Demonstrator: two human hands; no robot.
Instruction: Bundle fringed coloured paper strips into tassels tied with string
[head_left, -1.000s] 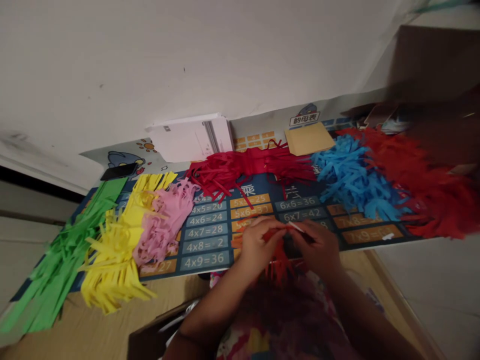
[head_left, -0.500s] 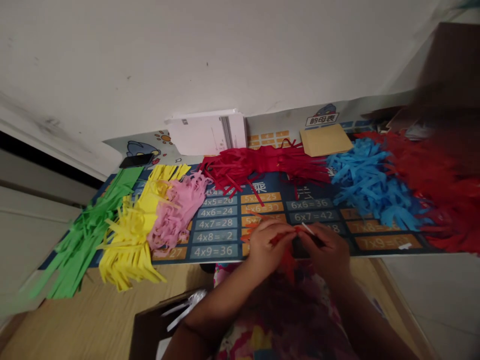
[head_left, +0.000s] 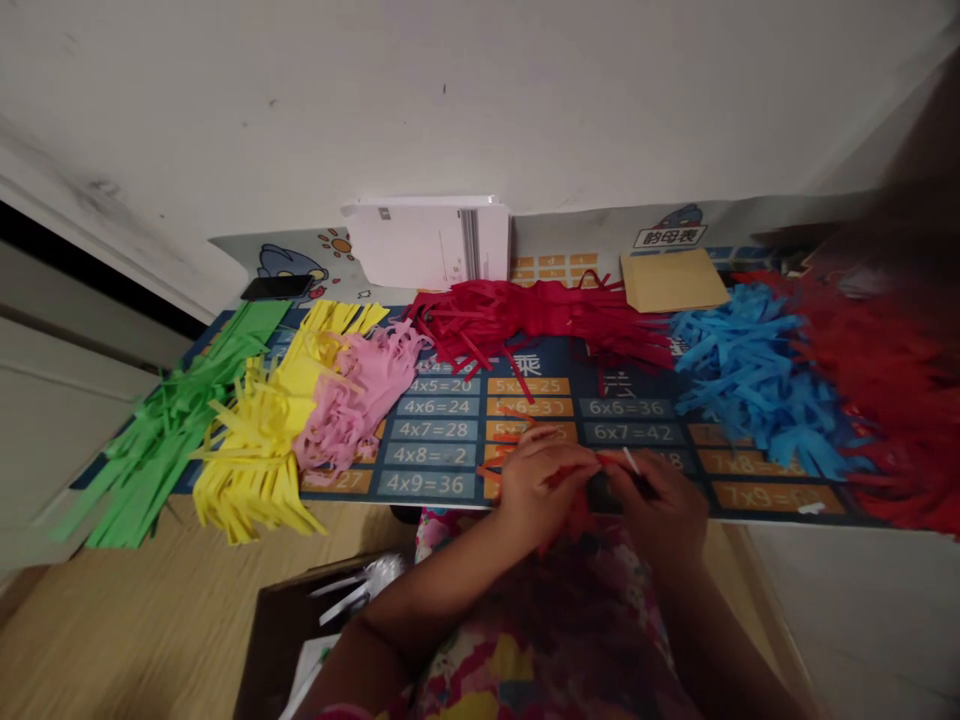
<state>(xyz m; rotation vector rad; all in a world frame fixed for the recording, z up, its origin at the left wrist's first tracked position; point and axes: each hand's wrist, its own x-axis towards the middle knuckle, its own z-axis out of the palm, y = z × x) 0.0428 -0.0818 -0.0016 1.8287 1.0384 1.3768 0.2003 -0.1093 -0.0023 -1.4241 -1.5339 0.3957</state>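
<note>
Near the table's front edge, my left hand (head_left: 541,482) is closed on an orange-red fringed paper tassel (head_left: 576,520), whose strips hang below and poke out to the left. My right hand (head_left: 664,505) meets it, fingers pinched at the twisted end of the same tassel. A thin white strip (head_left: 631,460) sticks up at my right fingertips. Its lower part is hidden by the fingers. Beyond my hands lies crimson fringed paper (head_left: 536,318).
Green (head_left: 180,420), yellow (head_left: 259,440) and pink fringed paper (head_left: 364,400) lie left; blue (head_left: 757,375) and red fringed paper (head_left: 877,390) lie right. A phone (head_left: 277,287), white stack (head_left: 427,245) and tan paper pad (head_left: 673,280) are at the back. An open box (head_left: 262,620) stands below.
The view has shifted, so the table's contents sit farther right and slightly higher in the picture. Both hands stay together on the tassel, with little visible finger movement.
</note>
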